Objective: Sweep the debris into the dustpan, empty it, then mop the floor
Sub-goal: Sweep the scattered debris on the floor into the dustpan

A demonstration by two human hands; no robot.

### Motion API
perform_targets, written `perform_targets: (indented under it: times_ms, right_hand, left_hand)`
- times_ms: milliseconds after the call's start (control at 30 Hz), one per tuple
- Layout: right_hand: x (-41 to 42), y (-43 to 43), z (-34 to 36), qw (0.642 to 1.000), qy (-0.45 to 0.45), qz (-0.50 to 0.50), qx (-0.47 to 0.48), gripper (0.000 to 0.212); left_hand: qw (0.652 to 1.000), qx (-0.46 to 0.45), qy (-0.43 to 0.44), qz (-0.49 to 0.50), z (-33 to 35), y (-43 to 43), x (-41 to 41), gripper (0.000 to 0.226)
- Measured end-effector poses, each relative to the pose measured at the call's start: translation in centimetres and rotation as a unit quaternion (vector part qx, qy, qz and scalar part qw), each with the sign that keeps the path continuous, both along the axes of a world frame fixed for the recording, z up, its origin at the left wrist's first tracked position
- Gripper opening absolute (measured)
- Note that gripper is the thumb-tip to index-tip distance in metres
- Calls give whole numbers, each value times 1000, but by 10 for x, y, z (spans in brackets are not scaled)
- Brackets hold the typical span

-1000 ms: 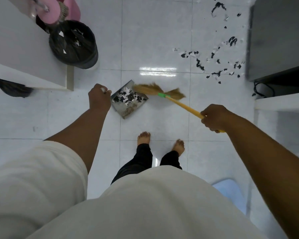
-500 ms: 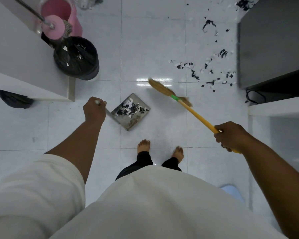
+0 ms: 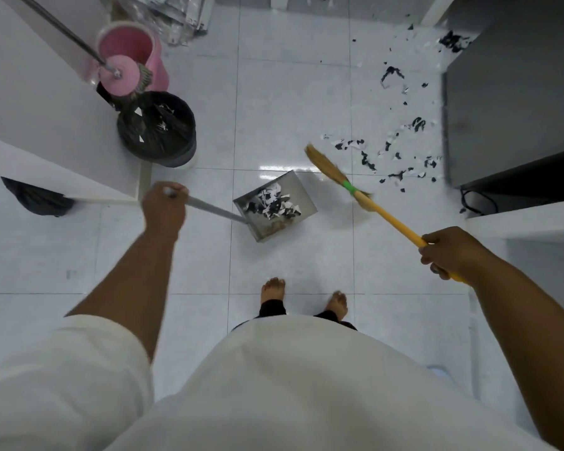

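Note:
A grey metal dustpan (image 3: 302, 196) sits on the white tile floor in front of my feet, holding black and white paper scraps. My left hand (image 3: 164, 208) grips the top of its long grey handle (image 3: 215, 209). My right hand (image 3: 450, 252) grips the yellow stick of a straw broom (image 3: 329, 170), whose bristles point up and left, just right of the pan. Scattered black and white debris (image 3: 391, 151) lies on the floor beyond the broom, toward the dark cabinet.
A black-lined bin (image 3: 158, 128) stands left of the pan, beside a pink mop bucket (image 3: 134, 50) with a mop (image 3: 119, 74). A white counter (image 3: 30, 102) edges the left side, a dark cabinet (image 3: 515, 102) and white shelf (image 3: 528, 219) the right.
The broom has swung away from the dustpan's mouth to the right and lifted. My left hand has drawn back along the handle, so more of it shows; the pan has turned a little.

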State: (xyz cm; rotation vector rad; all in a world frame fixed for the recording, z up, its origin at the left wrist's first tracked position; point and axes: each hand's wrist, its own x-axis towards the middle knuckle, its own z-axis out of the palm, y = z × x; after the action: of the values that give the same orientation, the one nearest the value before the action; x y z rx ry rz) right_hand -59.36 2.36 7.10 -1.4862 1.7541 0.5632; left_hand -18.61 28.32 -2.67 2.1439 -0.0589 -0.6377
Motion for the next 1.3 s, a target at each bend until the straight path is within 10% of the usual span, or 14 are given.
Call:
perform_targets:
  times_ms: [733,1300]
  right_hand:
    - [-68,-41,-5,989,-43,-144,-17,6]
    - [-231,-202,-76,890,45,-454,2,15]
  left_hand:
    - [988,-47,-54,-140,1,-144,-35,30]
    - [928,58,-49,-364,-25,-399,-112,16]
